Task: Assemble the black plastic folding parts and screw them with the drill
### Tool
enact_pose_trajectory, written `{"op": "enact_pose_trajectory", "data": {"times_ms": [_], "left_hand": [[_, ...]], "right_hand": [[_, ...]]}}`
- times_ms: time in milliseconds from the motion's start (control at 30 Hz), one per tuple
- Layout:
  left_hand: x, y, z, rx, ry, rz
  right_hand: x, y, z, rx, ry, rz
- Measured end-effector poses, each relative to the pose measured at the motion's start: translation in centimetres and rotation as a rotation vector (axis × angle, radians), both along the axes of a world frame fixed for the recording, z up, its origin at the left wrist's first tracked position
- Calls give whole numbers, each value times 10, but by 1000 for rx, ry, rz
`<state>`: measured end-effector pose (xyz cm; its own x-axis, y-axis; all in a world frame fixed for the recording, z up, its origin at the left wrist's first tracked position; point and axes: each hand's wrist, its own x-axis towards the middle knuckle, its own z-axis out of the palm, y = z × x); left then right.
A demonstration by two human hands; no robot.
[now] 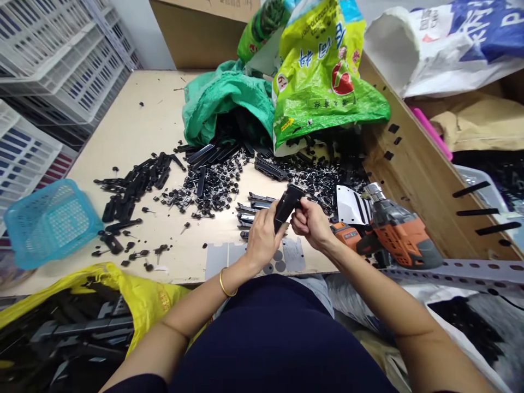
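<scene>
My left hand [262, 233] grips a black plastic bar [286, 206] upright above the table's front edge. My right hand [311, 222] pinches at the bar's upper end, fingers closed on something small that I cannot make out. Just behind the hands lies a short stack of similar black bars [249, 210]. A heap of small black screws and pegs [213, 185] spreads across the middle of the wooden table [139, 125].
An orange cordless driver [393, 232] lies right of my hands. Green bags [323, 76] spill black parts at the back. A blue basket [49, 221] sits at left, white crates [53, 60] beyond. A yellow bag of bars [94, 316] is at lower left.
</scene>
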<state>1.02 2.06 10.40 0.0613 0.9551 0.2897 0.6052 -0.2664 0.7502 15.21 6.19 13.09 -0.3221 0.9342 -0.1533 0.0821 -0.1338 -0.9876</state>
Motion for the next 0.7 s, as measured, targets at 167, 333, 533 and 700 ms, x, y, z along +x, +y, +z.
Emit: {"op": "enact_pose_trajectory", "data": {"times_ms": [167, 333, 533, 700], "left_hand": [[-11, 9, -1, -126, -32, -98], [-12, 4, 8, -250, -69, -183], [-10, -9, 26, -314, -73, -221], [-8, -18, 32, -346, -80, -266]], "right_hand": [[10, 3, -2, -24, -179, 56], [38, 9, -6, 950, -880, 42], [48, 18, -6, 1401, -1083, 258], [40, 14, -13, 1011, -810, 287]]}}
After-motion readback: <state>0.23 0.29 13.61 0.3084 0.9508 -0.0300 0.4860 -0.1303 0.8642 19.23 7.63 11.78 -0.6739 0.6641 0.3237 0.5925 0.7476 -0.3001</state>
